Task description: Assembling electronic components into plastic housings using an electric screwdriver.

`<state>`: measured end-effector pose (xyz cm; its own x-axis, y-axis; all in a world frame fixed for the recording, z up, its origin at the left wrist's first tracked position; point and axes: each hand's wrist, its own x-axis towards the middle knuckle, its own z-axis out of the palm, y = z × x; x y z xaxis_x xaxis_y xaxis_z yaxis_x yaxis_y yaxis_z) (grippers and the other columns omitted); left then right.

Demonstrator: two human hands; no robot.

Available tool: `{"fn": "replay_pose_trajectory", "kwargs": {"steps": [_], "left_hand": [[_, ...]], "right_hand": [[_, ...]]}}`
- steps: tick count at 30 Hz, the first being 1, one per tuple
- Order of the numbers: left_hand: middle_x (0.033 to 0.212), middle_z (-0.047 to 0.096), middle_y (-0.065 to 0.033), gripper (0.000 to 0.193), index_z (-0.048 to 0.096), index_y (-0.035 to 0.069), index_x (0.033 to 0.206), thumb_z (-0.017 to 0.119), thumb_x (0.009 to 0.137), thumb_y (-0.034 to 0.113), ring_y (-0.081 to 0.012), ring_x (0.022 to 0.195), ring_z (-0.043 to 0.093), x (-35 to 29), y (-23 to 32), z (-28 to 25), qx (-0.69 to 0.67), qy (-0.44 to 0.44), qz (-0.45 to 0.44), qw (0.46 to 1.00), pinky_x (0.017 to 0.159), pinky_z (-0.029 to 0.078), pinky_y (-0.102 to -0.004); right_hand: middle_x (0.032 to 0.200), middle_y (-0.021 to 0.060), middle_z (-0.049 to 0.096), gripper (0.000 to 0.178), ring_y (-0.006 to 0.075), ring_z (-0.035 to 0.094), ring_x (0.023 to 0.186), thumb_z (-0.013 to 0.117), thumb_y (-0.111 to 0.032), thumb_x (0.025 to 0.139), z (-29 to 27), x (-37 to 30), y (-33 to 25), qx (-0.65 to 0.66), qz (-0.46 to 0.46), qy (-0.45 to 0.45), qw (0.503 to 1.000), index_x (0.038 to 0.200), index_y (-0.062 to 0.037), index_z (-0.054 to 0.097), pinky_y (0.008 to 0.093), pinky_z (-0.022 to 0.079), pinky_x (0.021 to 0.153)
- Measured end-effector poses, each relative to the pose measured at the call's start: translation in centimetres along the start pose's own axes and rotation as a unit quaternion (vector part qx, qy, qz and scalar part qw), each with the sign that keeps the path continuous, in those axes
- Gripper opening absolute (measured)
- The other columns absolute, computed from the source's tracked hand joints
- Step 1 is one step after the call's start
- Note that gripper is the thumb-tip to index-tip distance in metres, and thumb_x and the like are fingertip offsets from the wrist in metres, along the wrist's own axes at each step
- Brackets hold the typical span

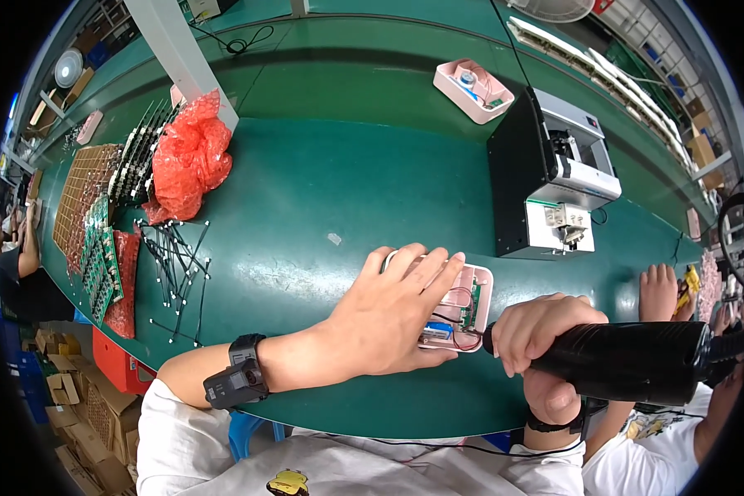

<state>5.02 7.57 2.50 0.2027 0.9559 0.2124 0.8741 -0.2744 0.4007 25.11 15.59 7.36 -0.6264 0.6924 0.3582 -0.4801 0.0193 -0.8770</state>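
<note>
My left hand [388, 310] lies over the left side of a small pale pink plastic case [487, 285], gripping it against the green table. Inside the case show a green circuit board [475, 304], thin wires and a blue cylindrical part [438, 331]; my fingers hide the rest. Wrapped in my right hand [546, 326] is a thick black cylindrical power tool, apparently an electric screwdriver [636, 360]. It is held nearly level, its narrow end at the case's lower right corner. I cannot tell whether the tip touches a screw.
Black cables [178, 269] lie loose at left, beside circuit boards [103, 264] and a red plastic bag [192, 157]. A black-and-silver machine [517, 174] stands at right, with another open pink case [474, 91] behind it. A co-worker's hand [658, 289] rests at far right.
</note>
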Motion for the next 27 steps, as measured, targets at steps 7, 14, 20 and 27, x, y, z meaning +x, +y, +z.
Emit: {"fn": "replay_pose_trajectory", "kwargs": {"steps": [7,14,20,27], "left_hand": [[0.143,0.053,-0.0166,0.098,0.048,-0.004,0.151,0.081,0.080,0.056,-0.0339,0.131,0.049,-0.1,0.2,0.1,0.003,0.004,0.006,1.000,0.109,0.039,-0.0491],[0.146,0.051,-0.0198,0.102,0.043,-0.005,0.153,0.083,0.078,0.051,-0.0343,0.135,0.047,-0.1,-0.9,-0.4,0.020,-0.020,0.009,1.000,0.110,0.038,-0.0500],[0.151,0.049,-0.0238,0.099,0.042,-0.005,0.155,0.082,0.081,0.046,-0.0364,0.141,0.045,0.7,-2.1,0.0,0.025,-0.018,0.044,0.999,0.114,0.038,-0.0523],[0.163,0.036,-0.0276,0.090,0.037,-0.006,0.158,0.074,0.091,0.041,-0.0396,0.154,0.032,-0.9,-9.3,-5.0,0.366,0.134,-0.241,0.889,0.126,0.023,-0.0589]], "right_hand": [[0.065,0.0062,0.061,0.054,0.0203,0.061,0.053,0.093,-0.042,0.077,-0.7,0.4,1.3,-0.053,-0.047,-0.081,0.994,0.086,-0.0025,0.058,0.0345,0.052,0.055],[0.068,0.0063,0.062,0.046,0.0214,0.063,0.055,0.089,-0.033,0.083,-1.4,1.1,2.3,-0.023,-0.065,-0.106,0.992,0.095,0.0009,0.061,0.0352,0.053,0.055],[0.087,0.0116,0.067,0.041,0.0196,0.061,0.063,0.077,-0.033,0.097,-2.9,-0.2,-0.6,-0.003,-0.142,-0.134,0.981,0.110,0.0019,0.061,0.0340,0.049,0.058],[0.084,0.0150,0.068,0.041,0.0249,0.065,0.071,0.087,-0.030,0.090,-7.7,-1.1,-3.0,-0.172,-0.076,0.010,0.982,0.103,0.0004,0.063,0.0353,0.054,0.060]]}}
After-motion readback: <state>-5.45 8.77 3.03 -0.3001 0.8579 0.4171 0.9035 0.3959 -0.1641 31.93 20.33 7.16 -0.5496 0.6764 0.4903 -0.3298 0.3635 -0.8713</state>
